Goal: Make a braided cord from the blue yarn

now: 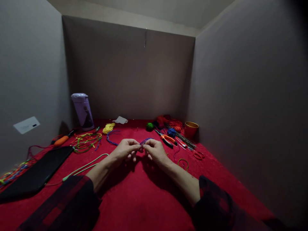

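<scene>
Purple-blue cord (146, 140) runs between my two hands over the middle of the red cloth. My left hand (127, 149) pinches it between thumb and forefinger, with the other fingers curled below. Close by on the right, my right hand (155, 150) also pinches the cord, its fingertips nearly touching the left ones. A braided blue-purple length (109, 140) curves out on the cloth beyond my left hand; whether it joins the held cord is hidden. The exact spot where the fingertips meet is too small to make out.
Pliers (168, 139), red-handled scissors (198, 155), yarn balls (149, 126) and a red cup (191, 129) lie to the right. Leftward are a purple flask (83, 112), tangled green cord (88, 141), yellow yarn (108, 128) and a black flat case (38, 171). Grey walls enclose the table.
</scene>
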A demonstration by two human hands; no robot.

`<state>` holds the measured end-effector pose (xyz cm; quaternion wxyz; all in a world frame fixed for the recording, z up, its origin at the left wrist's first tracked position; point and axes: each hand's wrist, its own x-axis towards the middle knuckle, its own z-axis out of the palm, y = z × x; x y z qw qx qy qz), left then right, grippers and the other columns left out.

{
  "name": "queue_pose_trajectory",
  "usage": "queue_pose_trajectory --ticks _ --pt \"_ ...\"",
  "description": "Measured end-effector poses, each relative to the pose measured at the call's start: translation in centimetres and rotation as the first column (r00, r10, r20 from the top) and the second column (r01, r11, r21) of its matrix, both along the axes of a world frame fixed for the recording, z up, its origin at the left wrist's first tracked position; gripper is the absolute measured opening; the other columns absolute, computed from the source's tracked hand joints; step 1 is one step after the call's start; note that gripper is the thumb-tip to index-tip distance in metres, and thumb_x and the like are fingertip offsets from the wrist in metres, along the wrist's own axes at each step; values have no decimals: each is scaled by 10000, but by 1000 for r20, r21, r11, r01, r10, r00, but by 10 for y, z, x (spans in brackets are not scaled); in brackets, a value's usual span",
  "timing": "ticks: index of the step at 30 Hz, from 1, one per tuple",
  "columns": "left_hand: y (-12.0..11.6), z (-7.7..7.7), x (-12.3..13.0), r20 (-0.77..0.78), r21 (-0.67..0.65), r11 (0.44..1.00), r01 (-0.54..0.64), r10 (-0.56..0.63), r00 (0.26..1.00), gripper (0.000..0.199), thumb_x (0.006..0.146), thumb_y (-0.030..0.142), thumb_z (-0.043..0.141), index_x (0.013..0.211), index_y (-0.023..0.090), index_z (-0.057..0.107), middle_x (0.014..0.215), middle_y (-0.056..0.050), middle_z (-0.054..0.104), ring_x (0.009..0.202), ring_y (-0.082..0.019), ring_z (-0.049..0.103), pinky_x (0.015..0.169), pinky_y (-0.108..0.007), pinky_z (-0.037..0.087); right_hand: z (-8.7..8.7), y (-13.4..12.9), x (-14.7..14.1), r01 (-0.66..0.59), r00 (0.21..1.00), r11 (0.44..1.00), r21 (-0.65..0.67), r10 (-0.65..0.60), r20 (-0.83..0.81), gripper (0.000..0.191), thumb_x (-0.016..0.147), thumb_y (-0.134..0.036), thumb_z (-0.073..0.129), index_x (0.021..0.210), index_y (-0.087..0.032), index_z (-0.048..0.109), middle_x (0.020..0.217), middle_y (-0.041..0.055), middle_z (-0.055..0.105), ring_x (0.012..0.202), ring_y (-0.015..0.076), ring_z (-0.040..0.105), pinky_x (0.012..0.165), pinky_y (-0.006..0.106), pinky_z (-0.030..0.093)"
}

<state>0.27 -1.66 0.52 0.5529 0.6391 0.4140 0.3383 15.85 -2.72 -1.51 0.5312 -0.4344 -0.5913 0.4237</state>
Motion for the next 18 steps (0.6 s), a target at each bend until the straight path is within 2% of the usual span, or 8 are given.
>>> queue_pose_trajectory --ticks 4,7,10,12,14,18 --pt "0 3 0 7 -7 998 -59 59 998 288 703 400 606 773 122 581 362 9 507 239 -31 273 292 -152 138 1 -1 0 -22 996 999 -42 18 -89 73 639 -202 523 576 -173 500 430 -54 460 338 62 358 344 192 267" --pt "3 6 -3 90 -9 994 -108 108 990 256 706 371 612 747 122 564 393 9 524 252 -25 294 298 -145 140 5 -3 2 -63 973 993 -96 40 -229 19 610 -172 493 598 -164 505 485 -31 519 346 60 371 326 181 245" --pt "8 10 -8 211 -3 972 -234 229 950 239 665 330 649 701 137 514 523 -3 590 308 -39 406 296 -139 195 12 -6 8 -137 896 980 -147 59 -441 49 607 -183 473 653 -165 475 678 34 630 427 80 481 330 162 224" --pt "11 14 -13 243 9 944 -329 317 917 252 633 315 667 698 142 495 538 9 585 325 -47 433 291 -140 220 16 -6 12 -166 832 970 -176 42 -553 81 620 -209 466 690 -173 445 722 54 646 453 93 519 330 152 202" --pt "13 18 -19 248 43 914 -403 381 891 260 613 309 671 705 141 494 502 27 558 319 -53 429 287 -143 237 19 -5 16 -144 787 969 -198 -9 -617 108 630 -236 462 717 -182 428 647 32 624 411 86 491 322 150 181" --pt "19 25 -35 276 147 823 -548 498 822 223 613 272 643 734 133 517 503 33 547 341 -64 451 297 -151 279 19 2 23 16 745 978 -206 -149 -650 129 633 -265 469 730 -199 417 490 -60 485 312 58 355 302 159 175"
